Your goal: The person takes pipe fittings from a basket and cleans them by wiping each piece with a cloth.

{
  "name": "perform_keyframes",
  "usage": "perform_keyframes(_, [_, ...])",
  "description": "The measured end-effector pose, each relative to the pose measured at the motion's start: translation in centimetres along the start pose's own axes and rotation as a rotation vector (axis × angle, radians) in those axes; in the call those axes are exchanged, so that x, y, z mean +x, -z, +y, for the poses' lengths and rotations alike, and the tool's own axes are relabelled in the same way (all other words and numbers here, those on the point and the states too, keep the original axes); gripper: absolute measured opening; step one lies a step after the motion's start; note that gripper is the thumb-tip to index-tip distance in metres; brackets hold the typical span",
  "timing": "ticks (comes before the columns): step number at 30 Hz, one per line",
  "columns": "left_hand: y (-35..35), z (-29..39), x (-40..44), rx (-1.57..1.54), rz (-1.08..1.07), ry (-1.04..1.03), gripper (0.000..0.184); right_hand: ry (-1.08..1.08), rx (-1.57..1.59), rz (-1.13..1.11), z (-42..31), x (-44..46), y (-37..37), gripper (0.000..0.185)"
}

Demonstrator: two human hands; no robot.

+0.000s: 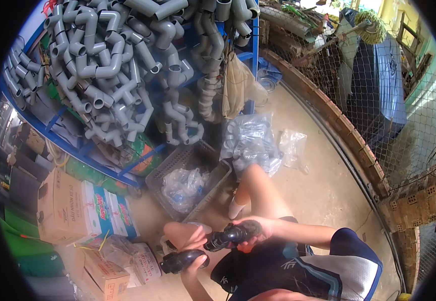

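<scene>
My right hand (262, 232) is closed around the wide end of a black plastic fitting (230, 237) with ribbed, ring-like sections; its narrower end points left. Lower and to the left, my left hand (196, 258) grips a second black, rounded fitting (177, 262). Fingers show between the two pieces, close to the tip of the ribbed one. Both pieces are held over my bent legs (265, 193), in front of my dark shirt (298, 268). Their exact kind is too small to make out.
Grey elbow pipes (97, 60) hang in a dense mass on a blue rack (122, 175). Below stand a dark crate (210, 198) with plastic bags and a clear bag (250, 135) of grey pieces. Cardboard boxes (60, 205) are at left; a low brick wall (328, 120) with netting at right.
</scene>
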State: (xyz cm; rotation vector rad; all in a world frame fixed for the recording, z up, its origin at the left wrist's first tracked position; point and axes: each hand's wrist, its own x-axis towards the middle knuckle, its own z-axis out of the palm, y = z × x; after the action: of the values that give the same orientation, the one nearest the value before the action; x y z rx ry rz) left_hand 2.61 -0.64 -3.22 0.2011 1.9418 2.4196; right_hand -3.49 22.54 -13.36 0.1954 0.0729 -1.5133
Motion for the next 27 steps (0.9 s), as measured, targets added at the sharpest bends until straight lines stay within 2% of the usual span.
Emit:
perform_keyframes(1, [-1.2,1.4,0.3,-0.081,0.052,0.029,0.034,0.066,-0.116,0.177,0.0,0.1,-0.1,0.069])
perform_keyframes(2, [-1.1,1.9,0.3,0.057,-0.006,0.025,0.030,0.065,-0.175,0.228,-0.2,-0.1,-0.6,0.071])
perform_keyframes(4, [2.3,-0.6,1.4,0.341,-0.452,-0.117,0.037,-0.007,-0.137,0.226,-1.2,-0.5,-1.0,0.071])
perform_keyframes(6, [2.3,-0.9,1.6,0.640,-0.601,-0.185,0.038,-0.090,-0.128,0.197,-1.9,-1.2,-3.2,0.071])
perform_keyframes(8, [0.0,0.7,2.2,0.845,-0.503,-0.191,0.033,-0.046,-0.244,0.218,-2.1,-1.0,-3.5,0.071])
perform_keyframes(11, [-0.4,0.5,3.1,0.664,-0.472,-0.249,0.024,0.082,-0.323,0.290,-2.2,-1.1,-4.8,0.066])
perform_keyframes(12, [0.8,-1.2,2.4,0.635,-0.530,-0.078,0.022,0.138,-0.324,0.510,-2.0,-1.2,-6.5,0.064])
perform_keyframes(13, [-0.1,-1.1,2.9,0.657,-0.523,-0.078,0.014,0.266,-0.420,0.643,-1.7,-1.2,-7.8,0.058])
perform_keyframes(14, [-0.7,-1.2,2.4,0.480,-0.487,0.054,0.016,0.486,-0.514,0.751,-1.4,-0.5,-7.7,0.048])
perform_keyframes(16, [-2.0,-1.4,1.3,0.103,-0.353,0.289,0.021,1.036,-0.902,0.706,-1.4,-0.2,-7.9,0.033])
perform_keyframes(17, [-2.0,-1.6,0.8,0.057,-0.348,0.341,0.023,1.322,-1.100,0.686,-1.5,0.5,-6.9,0.030])
perform_keyframes(18, [-2.8,-1.8,0.3,-0.080,-0.265,0.309,0.028,1.458,-1.329,0.743,-1.4,0.3,-6.8,0.029])
perform_keyframes(19, [-2.7,-2.4,-0.3,-0.356,-0.218,0.439,0.035,1.482,-1.541,0.756,-1.6,-0.4,-7.7,0.034])
perform_keyframes(21, [-3.8,-2.1,-0.6,-0.487,-0.129,0.368,0.039,1.558,-1.888,0.694,-2.6,-1.9,-9.4,0.042])
perform_keyframes(23, [-4.0,-1.3,-0.8,-0.472,-0.131,0.391,0.040,1.756,-1.801,0.616,-3.7,-2.3,-8.3,0.046])
perform_keyframes(25, [-4.2,-0.5,-0.7,-0.369,-0.135,0.374,0.041,1.781,-1.693,0.736,-3.4,-3.4,-9.1,0.051])
perform_keyframes(27, [-3.9,-0.5,-0.3,-0.173,-0.224,0.284,0.040,1.772,-1.295,0.418,-2.9,-2.5,-12.3,0.056])
